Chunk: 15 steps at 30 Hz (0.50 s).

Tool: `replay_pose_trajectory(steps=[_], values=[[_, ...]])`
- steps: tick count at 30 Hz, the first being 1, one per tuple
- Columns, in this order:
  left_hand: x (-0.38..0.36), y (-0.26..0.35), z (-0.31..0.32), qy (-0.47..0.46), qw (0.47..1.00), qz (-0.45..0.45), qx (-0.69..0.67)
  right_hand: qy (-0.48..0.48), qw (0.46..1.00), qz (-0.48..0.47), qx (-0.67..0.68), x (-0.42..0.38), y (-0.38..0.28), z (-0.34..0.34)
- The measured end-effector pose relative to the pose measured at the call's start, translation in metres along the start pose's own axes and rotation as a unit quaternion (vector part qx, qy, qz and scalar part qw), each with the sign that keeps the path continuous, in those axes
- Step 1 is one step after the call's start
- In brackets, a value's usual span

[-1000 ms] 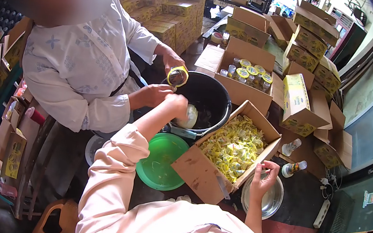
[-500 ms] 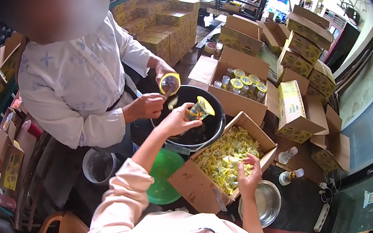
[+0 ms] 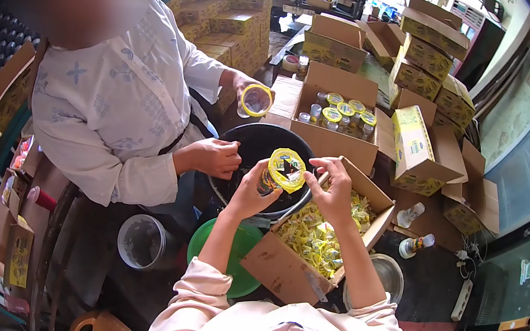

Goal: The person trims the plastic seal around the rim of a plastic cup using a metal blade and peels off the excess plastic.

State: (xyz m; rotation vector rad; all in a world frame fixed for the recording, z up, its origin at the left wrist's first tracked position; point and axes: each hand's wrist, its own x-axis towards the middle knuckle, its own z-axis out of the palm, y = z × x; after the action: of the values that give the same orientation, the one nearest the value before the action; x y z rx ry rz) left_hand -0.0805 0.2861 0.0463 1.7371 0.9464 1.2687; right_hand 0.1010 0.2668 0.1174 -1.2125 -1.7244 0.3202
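Observation:
My left hand (image 3: 254, 191) is wrapped round a clear plastic drink cup (image 3: 269, 184), tilted so that its top faces me. Its printed yellow lid film (image 3: 288, 162) has a dark gap in it. My right hand (image 3: 334, 192) is at the lid's right edge, thumb and fingertips on the film there; the exact grip is partly hidden. Below the cup stands a black bucket (image 3: 221, 190) with dark contents. Under my right forearm is a cardboard box (image 3: 284, 273) heaped with yellow-and-clear lid scraps (image 3: 308, 243).
Across the bucket, a co-worker's hand holds an open yellow-rimmed cup (image 3: 257, 100). A carton of cups (image 3: 335, 149) stands behind. Nearby are a green basin (image 3: 242, 281), a metal bowl (image 3: 393, 268), a clear tub (image 3: 141, 241) and two upturned cup stacks (image 3: 410, 214). Cartons are piled further back.
My right hand has moved from above the scrap box up to the cup's lid. My left hand has turned the cup's top toward me. The co-worker's hands have moved apart.

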Motion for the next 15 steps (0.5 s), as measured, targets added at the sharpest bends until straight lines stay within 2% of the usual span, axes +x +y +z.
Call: replay_pose_trajectory(steps=[3, 4, 8, 11, 15], values=[[-0.008, 0.033, -0.001, -0.025, 0.998, 0.049, 0.013, -0.019, 0.999, -0.029, 0.021, 0.002, -0.034, -0.021], [-0.015, 0.049, 0.0, -0.039, 0.998, 0.039, 0.01, -0.013, 0.998, -0.055, 0.022, 0.0, -0.042, -0.03], [-0.044, 0.073, 0.017, -0.065, 0.992, 0.104, 0.016, -0.072, 0.996, -0.06, 0.0, -0.02, -0.066, -0.057], [-0.068, 0.079, 0.04, -0.075, 0.996, 0.053, -0.012, -0.078, 0.991, -0.097, -0.053, -0.042, -0.061, -0.071], [-0.084, 0.085, 0.072, -0.081, 0.996, 0.012, 0.024, -0.095, 0.976, -0.151, -0.122, -0.063, -0.057, -0.082]])
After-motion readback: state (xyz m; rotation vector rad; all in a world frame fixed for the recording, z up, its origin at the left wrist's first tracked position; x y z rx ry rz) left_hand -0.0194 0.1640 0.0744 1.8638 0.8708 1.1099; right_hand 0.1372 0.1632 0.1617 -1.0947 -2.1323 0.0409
